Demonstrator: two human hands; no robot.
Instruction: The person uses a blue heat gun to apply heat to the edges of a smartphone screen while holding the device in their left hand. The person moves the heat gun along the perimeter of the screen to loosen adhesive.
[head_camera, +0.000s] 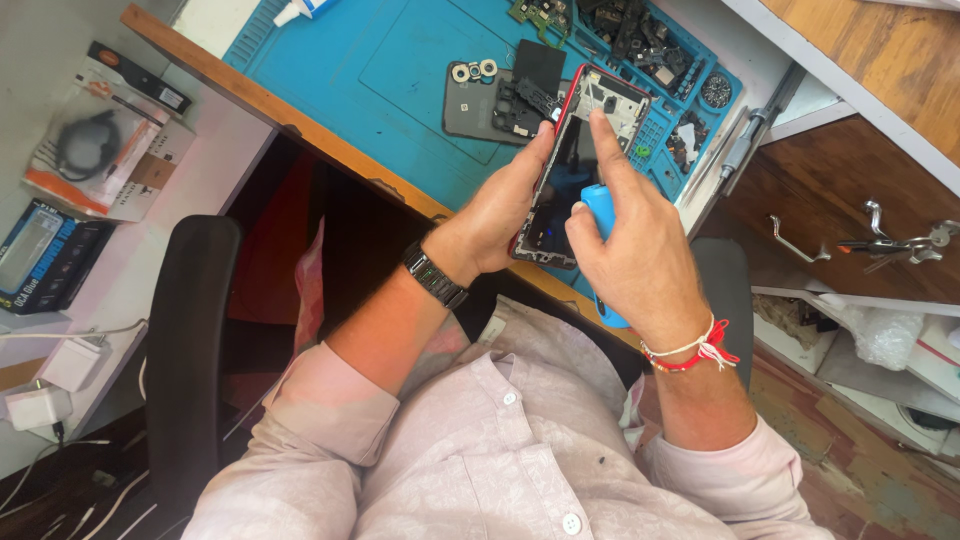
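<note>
My left hand (500, 205) grips an opened phone with a red frame (575, 165), its inner parts facing up, held over the edge of a blue work mat (380, 90). My right hand (625, 235) holds a light blue tool (600, 212) in its palm. Its forefinger stretches out and presses on the upper part of the phone's inside. A black watch sits on my left wrist and a red and white thread band on my right wrist.
A grey phone back cover with camera rings (490, 100) lies on the mat behind the phone. Trays of small dark parts (650, 45) fill the mat's far end. Boxed goods (100, 140) and white chargers (50, 385) sit on the left counter. A black chair (190, 340) is below.
</note>
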